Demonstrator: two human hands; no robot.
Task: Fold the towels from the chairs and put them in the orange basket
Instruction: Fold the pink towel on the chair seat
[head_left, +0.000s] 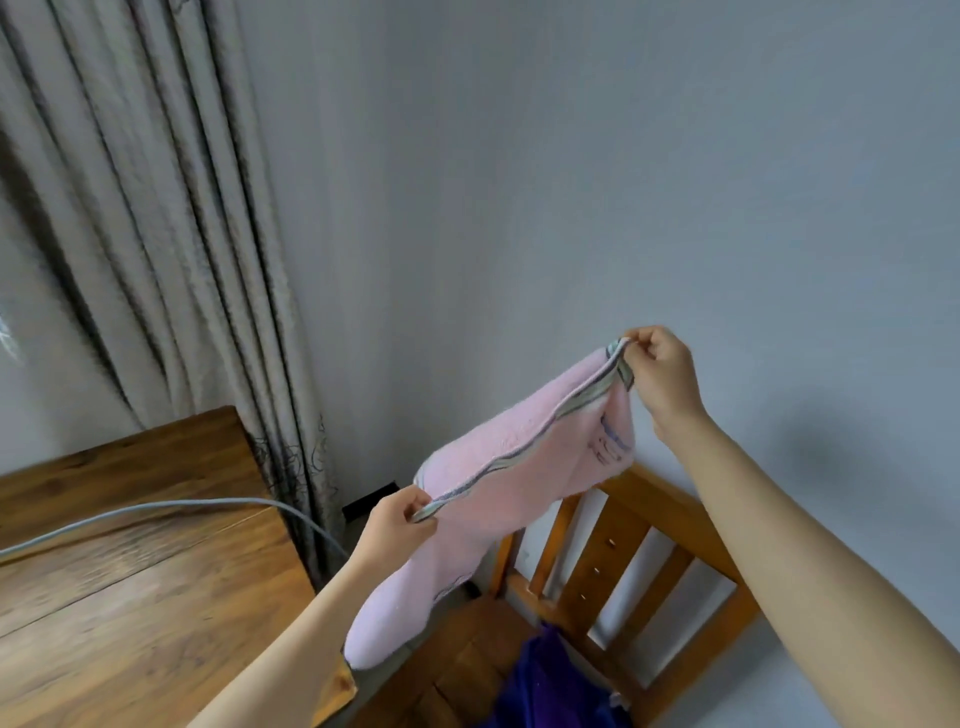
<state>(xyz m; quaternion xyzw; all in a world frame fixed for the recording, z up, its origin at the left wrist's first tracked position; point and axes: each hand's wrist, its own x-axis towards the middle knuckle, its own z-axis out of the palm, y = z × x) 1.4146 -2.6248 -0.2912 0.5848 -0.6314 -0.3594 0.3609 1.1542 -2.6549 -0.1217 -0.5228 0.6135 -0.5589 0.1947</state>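
Observation:
A pink towel (524, 467) with a grey striped border hangs in the air between my two hands, above a wooden chair (623, 551). My left hand (400, 519) pinches its lower left corner. My right hand (662, 374) pinches the upper right corner, higher and farther away. The towel's loose end droops down toward the chair seat. A purple towel (550, 680) lies on the chair seat at the bottom of the view. The orange basket is out of view.
A wooden table (130, 571) stands at the left, with a grey cable (156, 512) running across it. Grey curtains (156, 234) hang behind the table. A plain wall fills the background on the right.

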